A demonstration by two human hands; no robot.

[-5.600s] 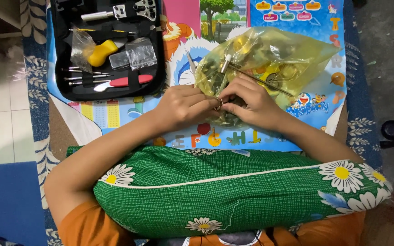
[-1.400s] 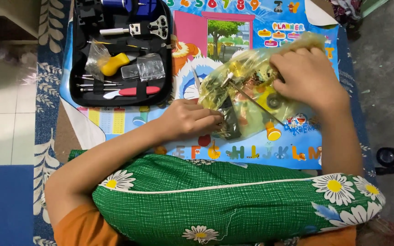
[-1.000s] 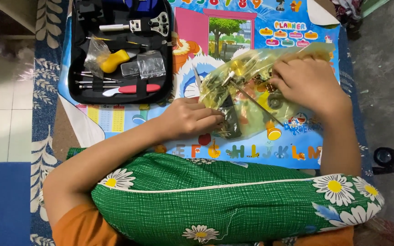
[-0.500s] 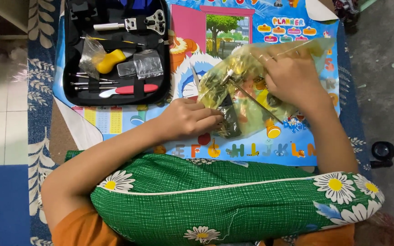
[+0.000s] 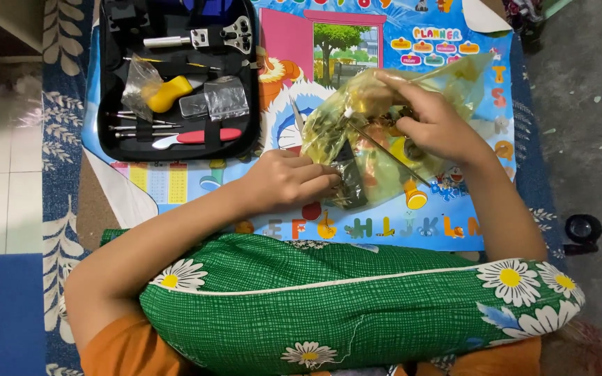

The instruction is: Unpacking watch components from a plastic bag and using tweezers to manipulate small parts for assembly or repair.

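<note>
A clear yellowish plastic bag [image 5: 377, 150] full of small metal parts lies on a colourful children's poster [image 5: 357, 42]. My left hand [image 5: 288, 182] rests on the poster and pinches the bag's lower left corner, where dark small parts show through. My right hand [image 5: 435, 122] is on top of the bag near its upper middle, fingers closed on the plastic and what is inside. A thin rod [image 5: 384, 150] crosses the bag diagonally. Both forearms rest over a green pillow with daisies [image 5: 357, 306] on my lap.
An open black tool case [image 5: 175, 76] at the upper left holds a yellow-handled tool [image 5: 167, 94], a red-handled tool [image 5: 203, 136], tweezers and small plastic bags. A small black round loupe [image 5: 582, 230] sits on the grey floor at right. White tiles and patterned rug lie at left.
My right hand has shifted left and down over the bag, from its upper right corner toward the middle. My left hand stays pinching the bag's lower corner.
</note>
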